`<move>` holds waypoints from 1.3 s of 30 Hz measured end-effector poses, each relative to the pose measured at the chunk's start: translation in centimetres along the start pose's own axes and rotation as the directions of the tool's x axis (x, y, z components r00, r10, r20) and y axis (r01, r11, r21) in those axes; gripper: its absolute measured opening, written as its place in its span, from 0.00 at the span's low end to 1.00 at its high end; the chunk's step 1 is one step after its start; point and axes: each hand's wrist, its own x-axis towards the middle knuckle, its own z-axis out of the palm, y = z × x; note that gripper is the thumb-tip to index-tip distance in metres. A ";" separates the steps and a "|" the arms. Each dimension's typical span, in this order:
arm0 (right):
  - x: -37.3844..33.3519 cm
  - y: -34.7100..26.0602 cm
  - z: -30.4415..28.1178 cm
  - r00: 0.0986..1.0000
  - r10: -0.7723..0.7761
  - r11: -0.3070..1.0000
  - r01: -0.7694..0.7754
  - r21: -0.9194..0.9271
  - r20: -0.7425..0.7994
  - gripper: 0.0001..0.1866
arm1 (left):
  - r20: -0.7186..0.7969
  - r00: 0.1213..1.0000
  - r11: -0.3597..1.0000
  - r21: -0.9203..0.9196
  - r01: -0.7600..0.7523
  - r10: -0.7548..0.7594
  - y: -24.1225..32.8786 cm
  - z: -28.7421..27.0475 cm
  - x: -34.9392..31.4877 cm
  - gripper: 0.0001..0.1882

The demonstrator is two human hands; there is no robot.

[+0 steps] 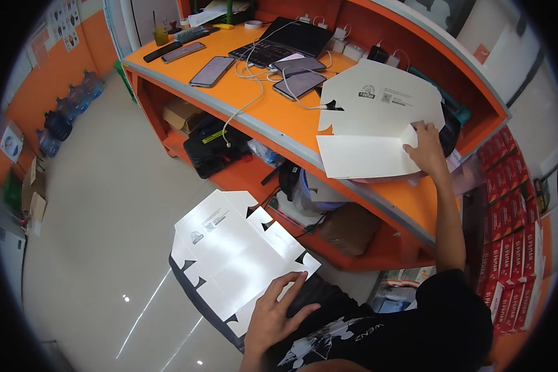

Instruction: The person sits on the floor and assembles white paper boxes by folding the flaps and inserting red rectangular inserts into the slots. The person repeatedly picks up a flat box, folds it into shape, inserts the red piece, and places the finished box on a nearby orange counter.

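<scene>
A flat white box blank with cut notches and small dark print lies across my lap. My left hand rests at its near edge, fingers stretched out and apart, the fingertips touching the cardboard. On the orange counter at the right lies a second white box blank, its front panel creased along a fold. My right hand reaches out to it with fingers curled over its right corner and pinches the cardboard there. Part of that corner is hidden by the fingers.
Several phones with white charging cables and a black laptop lie on the orange counter. Below it a shelf holds a black case. Red boxes are stacked at the right. Blue water jugs line the left wall.
</scene>
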 end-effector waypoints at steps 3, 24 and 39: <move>0.9 -1.1 -0.6 0.998 0.045 0.991 -0.038 -0.130 0.049 0.34 | 0.013 1.000 1.000 0.017 0.026 -0.026 0.5 -0.3 0.1 0.37; -0.9 -3.5 -4.9 0.949 0.306 0.939 -0.287 -0.191 0.075 0.33 | 0.004 0.997 0.990 0.119 -0.081 0.081 0.4 1.0 0.9 0.31; -21.4 -20.3 14.1 0.679 -0.512 0.646 -0.100 0.757 0.526 0.42 | -0.239 0.963 0.992 -0.059 0.111 -0.122 -1.8 0.5 0.8 0.19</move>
